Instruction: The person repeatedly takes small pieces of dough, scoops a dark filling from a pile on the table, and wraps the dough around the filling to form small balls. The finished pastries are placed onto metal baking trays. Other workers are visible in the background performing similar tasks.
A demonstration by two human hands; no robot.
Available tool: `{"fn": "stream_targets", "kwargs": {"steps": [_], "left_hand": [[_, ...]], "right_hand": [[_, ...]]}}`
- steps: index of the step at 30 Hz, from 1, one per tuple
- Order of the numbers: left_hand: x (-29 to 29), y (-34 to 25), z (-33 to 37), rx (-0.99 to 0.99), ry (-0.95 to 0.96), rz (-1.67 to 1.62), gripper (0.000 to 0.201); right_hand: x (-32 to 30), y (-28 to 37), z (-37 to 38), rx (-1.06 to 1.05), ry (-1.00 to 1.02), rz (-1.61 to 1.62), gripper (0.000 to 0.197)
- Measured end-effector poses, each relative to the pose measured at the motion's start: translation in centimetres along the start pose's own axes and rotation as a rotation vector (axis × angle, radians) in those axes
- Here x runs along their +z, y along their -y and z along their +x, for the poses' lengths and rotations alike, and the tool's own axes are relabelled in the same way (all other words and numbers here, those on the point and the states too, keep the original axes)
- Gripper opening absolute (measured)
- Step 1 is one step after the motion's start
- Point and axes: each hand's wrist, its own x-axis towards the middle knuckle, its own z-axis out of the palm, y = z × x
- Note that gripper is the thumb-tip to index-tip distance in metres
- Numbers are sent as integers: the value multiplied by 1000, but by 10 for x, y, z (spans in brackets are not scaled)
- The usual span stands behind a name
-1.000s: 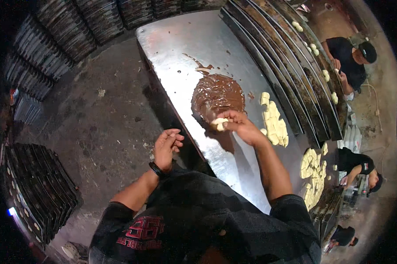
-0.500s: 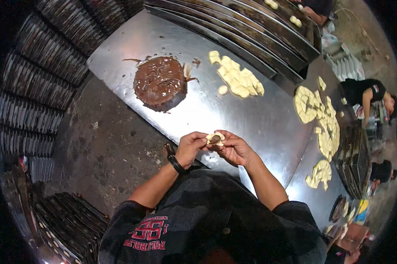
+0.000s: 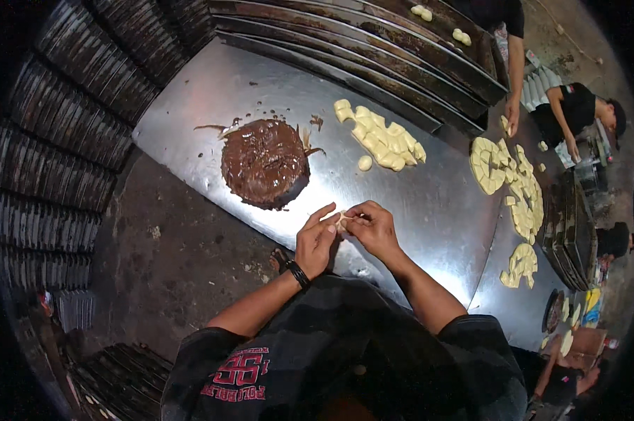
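Note:
Between my two hands, above the near edge of the metal table point(image 3: 435, 200), is a small piece of pale dough point(image 3: 342, 223), mostly covered by fingers. My left hand point(image 3: 315, 245) supports it from the left, one finger stretched past it. The thumb and fingers of my right hand point(image 3: 375, 230) pinch its upper edge. No filling shows on it now. Just beyond my hands lies a glossy round mound of brown chocolate-like paste point(image 3: 264, 163). Farther right is a cluster of cut dough pieces point(image 3: 384, 137), with a single dough ball point(image 3: 365, 163) beside it.
Stacked dark baking trays point(image 3: 359, 52) line the table's far side. More dough portions point(image 3: 524, 193) lie on the right, where a co-worker's hand point(image 3: 511, 118) reaches in. Racks of trays point(image 3: 57, 154) stand at left over the dark floor point(image 3: 169, 217). Other people are at the right.
The dough piece was spread wide with brown filling showing; my fingers now close around it and hide the filling. A co-worker's arm has come in at the upper right. The view has shifted slightly.

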Motion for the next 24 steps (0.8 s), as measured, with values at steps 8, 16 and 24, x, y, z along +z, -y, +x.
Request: {"fn": "stream_targets", "kwargs": {"steps": [8,16,24], "left_hand": [[33,-17,14,-65,70,-186,34],[64,-18,-2,-151,-21,-207,33],[57,-19,-25,-90,-294,-3,13]], "right_hand": [[-24,-2,-14,-199,-107,-300,21],[-80,-9,-23,595,93,914,28],[-50,-16,-32,589,108,734,17]]}}
